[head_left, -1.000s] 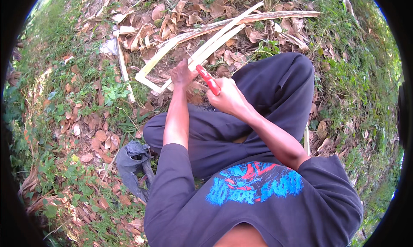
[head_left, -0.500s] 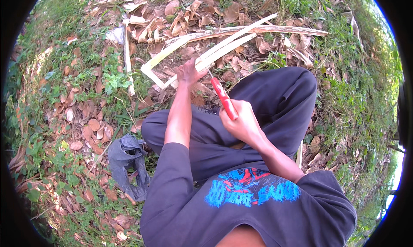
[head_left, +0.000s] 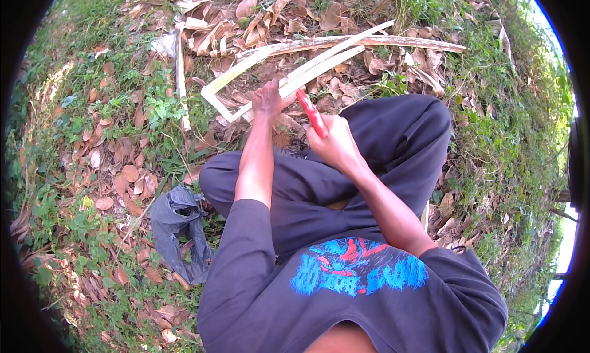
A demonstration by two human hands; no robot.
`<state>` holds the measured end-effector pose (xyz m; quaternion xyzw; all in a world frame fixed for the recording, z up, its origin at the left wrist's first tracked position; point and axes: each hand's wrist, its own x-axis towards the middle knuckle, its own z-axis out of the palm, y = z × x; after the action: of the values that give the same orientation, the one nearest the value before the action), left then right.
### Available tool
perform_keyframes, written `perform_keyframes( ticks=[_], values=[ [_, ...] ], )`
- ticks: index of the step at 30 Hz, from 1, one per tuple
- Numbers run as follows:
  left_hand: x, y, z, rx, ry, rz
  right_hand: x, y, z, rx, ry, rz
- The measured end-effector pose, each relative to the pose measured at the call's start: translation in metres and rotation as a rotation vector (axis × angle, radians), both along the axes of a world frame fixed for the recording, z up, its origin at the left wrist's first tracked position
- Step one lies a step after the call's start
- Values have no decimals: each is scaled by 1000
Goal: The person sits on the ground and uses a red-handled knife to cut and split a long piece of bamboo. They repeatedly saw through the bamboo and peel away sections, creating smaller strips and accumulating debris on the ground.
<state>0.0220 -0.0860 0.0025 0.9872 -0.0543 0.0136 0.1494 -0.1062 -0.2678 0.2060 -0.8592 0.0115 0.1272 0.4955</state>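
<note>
My left hand [head_left: 268, 100] is closed on a pale wooden strip [head_left: 329, 66], pressing it down near its left part. In my right hand [head_left: 335, 144] I grip the red handle of a thin-bladed saw [head_left: 312, 113], pointing up and left at the strip just right of my left hand. The thin blade is hard to make out now. A second pale strip [head_left: 362, 36] lies alongside, just beyond the held one. To the left, another pale strip [head_left: 236, 72] meets a short piece [head_left: 216, 105] at a corner.
A long rough-barked strip [head_left: 405, 41] lies across dry leaves beyond the pale wood. One short upright-lying stick [head_left: 180, 76] is at the left, beside a crumpled clear plastic scrap [head_left: 165, 46]. My crossed legs [head_left: 393, 138] are close in front; a black plastic bag [head_left: 178, 227] lies left of them.
My right hand has shifted slightly up and left with the saw, its handle now nearer the strip. Less of the blade shows. My left hand stays on the strip.
</note>
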Motion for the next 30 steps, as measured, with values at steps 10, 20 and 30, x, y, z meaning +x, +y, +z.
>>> perform_keyframes(
  ticks=[10,20,30],
  values=[
    [0,5,-5,-55,17,15,-5,7,2,-27,-10,17],
    [1,8,-8,-54,22,12,-27,-1,-2,10,-40,-25],
    [3,15,-22,1,-11,29,-35,1,-9,85,-38,-46]
  ],
)
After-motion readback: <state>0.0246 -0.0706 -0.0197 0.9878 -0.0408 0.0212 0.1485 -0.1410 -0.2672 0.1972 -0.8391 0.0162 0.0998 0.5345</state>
